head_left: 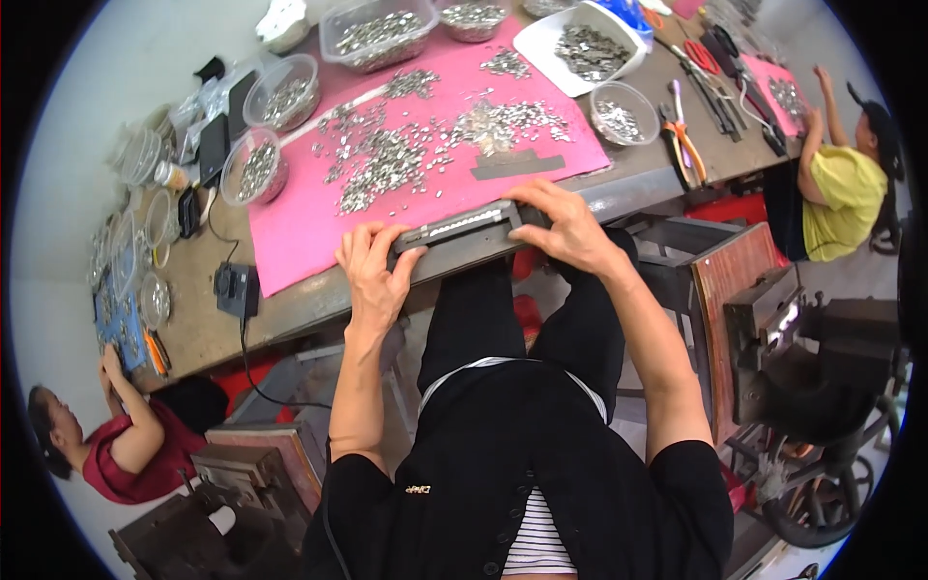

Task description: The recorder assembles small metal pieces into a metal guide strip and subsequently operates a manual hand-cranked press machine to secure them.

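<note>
Both my hands grip a dark, narrow metal bar-shaped holder (462,230) at the table's front edge. A row of small shiny metal pieces lies along its middle. My left hand (375,266) is closed on the left end, thumb below and fingers above. At the right end, my right hand (564,227) closes on it in the same way. Just beyond lies a pink sheet (290,227) with loose heaps of small silver metal pieces (382,164). Flat grey strips (517,164) rest on the sheet near my right hand.
Clear tubs of metal pieces (255,174) and a white tray (541,53) ring the sheet. Pliers (681,135) lie at the right, a black corded device (236,288) at the left. People in red (135,449) and yellow (846,198) sit either side. A handwheel machine (822,387) stands lower right.
</note>
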The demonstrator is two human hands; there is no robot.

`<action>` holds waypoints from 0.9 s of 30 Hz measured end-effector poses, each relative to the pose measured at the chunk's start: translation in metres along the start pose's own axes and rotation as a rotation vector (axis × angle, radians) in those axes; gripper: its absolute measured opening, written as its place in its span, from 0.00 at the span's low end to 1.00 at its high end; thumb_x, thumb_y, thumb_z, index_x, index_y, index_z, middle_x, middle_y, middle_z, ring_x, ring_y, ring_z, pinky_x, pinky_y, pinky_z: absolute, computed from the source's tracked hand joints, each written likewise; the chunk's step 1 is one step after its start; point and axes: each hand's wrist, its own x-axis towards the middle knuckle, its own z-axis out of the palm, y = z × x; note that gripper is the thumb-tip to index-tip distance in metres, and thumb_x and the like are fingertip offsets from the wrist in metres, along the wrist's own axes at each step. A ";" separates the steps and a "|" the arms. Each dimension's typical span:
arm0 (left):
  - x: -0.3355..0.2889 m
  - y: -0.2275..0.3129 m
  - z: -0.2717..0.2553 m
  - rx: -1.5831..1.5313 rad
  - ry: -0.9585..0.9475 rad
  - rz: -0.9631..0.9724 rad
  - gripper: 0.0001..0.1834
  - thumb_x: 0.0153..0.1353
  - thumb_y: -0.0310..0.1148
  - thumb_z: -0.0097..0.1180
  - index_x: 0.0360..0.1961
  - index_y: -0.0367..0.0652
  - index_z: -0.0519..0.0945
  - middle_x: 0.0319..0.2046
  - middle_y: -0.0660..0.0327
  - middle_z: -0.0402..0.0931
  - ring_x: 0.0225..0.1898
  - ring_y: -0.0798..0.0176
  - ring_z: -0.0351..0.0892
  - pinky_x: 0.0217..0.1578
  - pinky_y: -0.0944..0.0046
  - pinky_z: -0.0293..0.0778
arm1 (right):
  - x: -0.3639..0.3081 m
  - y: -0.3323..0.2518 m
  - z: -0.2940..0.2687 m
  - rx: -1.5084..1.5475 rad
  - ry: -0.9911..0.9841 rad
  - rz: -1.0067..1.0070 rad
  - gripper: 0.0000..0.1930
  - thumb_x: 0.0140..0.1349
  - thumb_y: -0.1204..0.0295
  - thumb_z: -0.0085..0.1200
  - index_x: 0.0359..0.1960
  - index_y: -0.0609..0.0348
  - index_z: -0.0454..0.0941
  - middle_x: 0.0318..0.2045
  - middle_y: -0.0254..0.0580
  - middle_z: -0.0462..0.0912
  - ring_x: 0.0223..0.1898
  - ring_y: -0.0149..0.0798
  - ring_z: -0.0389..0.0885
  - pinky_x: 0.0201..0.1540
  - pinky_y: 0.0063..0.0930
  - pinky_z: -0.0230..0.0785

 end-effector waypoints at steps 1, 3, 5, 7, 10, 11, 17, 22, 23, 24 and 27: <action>0.004 0.007 0.004 -0.049 0.002 0.018 0.20 0.49 0.35 0.75 0.44 0.45 0.85 0.40 0.60 0.75 0.46 0.54 0.72 0.51 0.55 0.63 | -0.010 -0.003 -0.007 0.006 0.035 -0.003 0.26 0.52 0.74 0.72 0.54 0.61 0.79 0.47 0.47 0.82 0.47 0.49 0.83 0.50 0.36 0.76; 0.017 0.022 0.015 -0.131 -0.022 0.075 0.20 0.49 0.34 0.75 0.44 0.45 0.85 0.42 0.59 0.75 0.46 0.53 0.72 0.50 0.54 0.64 | -0.035 -0.013 -0.024 -0.009 0.144 -0.004 0.26 0.52 0.74 0.73 0.53 0.61 0.79 0.46 0.45 0.82 0.42 0.46 0.84 0.45 0.34 0.77; 0.033 0.044 0.033 -0.302 -0.072 0.106 0.18 0.52 0.29 0.72 0.46 0.44 0.83 0.44 0.57 0.75 0.48 0.52 0.74 0.52 0.54 0.66 | -0.063 -0.026 -0.049 -0.014 0.206 0.099 0.25 0.53 0.73 0.73 0.53 0.62 0.79 0.45 0.44 0.81 0.40 0.44 0.83 0.44 0.34 0.77; 0.052 0.076 0.058 -0.567 -0.153 0.127 0.17 0.55 0.23 0.67 0.47 0.43 0.82 0.45 0.55 0.75 0.48 0.52 0.76 0.52 0.56 0.71 | -0.097 -0.034 -0.073 -0.131 0.331 0.083 0.25 0.53 0.73 0.74 0.52 0.64 0.79 0.44 0.46 0.80 0.41 0.41 0.82 0.47 0.32 0.77; 0.072 0.151 0.112 -0.812 -0.357 0.260 0.15 0.56 0.20 0.65 0.46 0.39 0.80 0.44 0.55 0.75 0.44 0.54 0.78 0.50 0.58 0.74 | -0.173 -0.054 -0.113 -0.251 0.529 0.251 0.26 0.53 0.73 0.73 0.53 0.63 0.78 0.46 0.45 0.79 0.44 0.42 0.82 0.47 0.33 0.76; 0.073 0.182 0.134 -0.910 -0.434 0.282 0.15 0.57 0.21 0.66 0.46 0.38 0.80 0.43 0.56 0.75 0.44 0.57 0.78 0.48 0.60 0.74 | -0.203 -0.063 -0.123 -0.266 0.618 0.330 0.26 0.53 0.73 0.72 0.54 0.63 0.78 0.46 0.44 0.80 0.45 0.41 0.82 0.48 0.32 0.77; 0.046 0.336 0.251 -1.269 -0.905 0.287 0.25 0.62 0.24 0.63 0.61 0.39 0.77 0.40 0.61 0.74 0.39 0.67 0.74 0.45 0.67 0.73 | -0.329 -0.100 -0.156 -0.493 0.984 0.646 0.22 0.48 0.75 0.74 0.46 0.64 0.80 0.37 0.40 0.79 0.38 0.35 0.80 0.43 0.27 0.74; 0.040 0.412 0.316 -1.285 -1.009 0.390 0.25 0.63 0.21 0.54 0.62 0.43 0.79 0.42 0.60 0.76 0.40 0.66 0.74 0.46 0.68 0.72 | -0.347 -0.082 -0.154 -0.591 1.176 0.745 0.21 0.45 0.69 0.77 0.37 0.61 0.78 0.33 0.38 0.77 0.32 0.36 0.76 0.37 0.29 0.72; 0.041 0.423 0.327 -1.250 -1.059 0.392 0.24 0.66 0.22 0.52 0.64 0.42 0.77 0.46 0.61 0.78 0.45 0.67 0.75 0.51 0.68 0.71 | -0.347 -0.072 -0.153 -0.658 1.167 0.783 0.23 0.44 0.67 0.79 0.36 0.60 0.77 0.32 0.38 0.78 0.31 0.38 0.75 0.36 0.31 0.71; 0.041 0.432 0.336 -1.215 -1.107 0.394 0.24 0.69 0.22 0.51 0.66 0.42 0.76 0.51 0.61 0.79 0.50 0.68 0.76 0.55 0.68 0.71 | -0.343 -0.063 -0.152 -0.724 1.155 0.819 0.24 0.42 0.65 0.80 0.34 0.59 0.77 0.31 0.37 0.78 0.29 0.39 0.73 0.35 0.33 0.70; 0.037 0.455 0.342 -1.234 -1.197 0.346 0.23 0.72 0.26 0.48 0.67 0.39 0.75 0.55 0.59 0.79 0.55 0.66 0.77 0.59 0.67 0.69 | -0.325 -0.050 -0.151 -0.590 1.185 0.867 0.30 0.38 0.56 0.83 0.27 0.56 0.70 0.19 0.36 0.73 0.25 0.43 0.71 0.35 0.37 0.66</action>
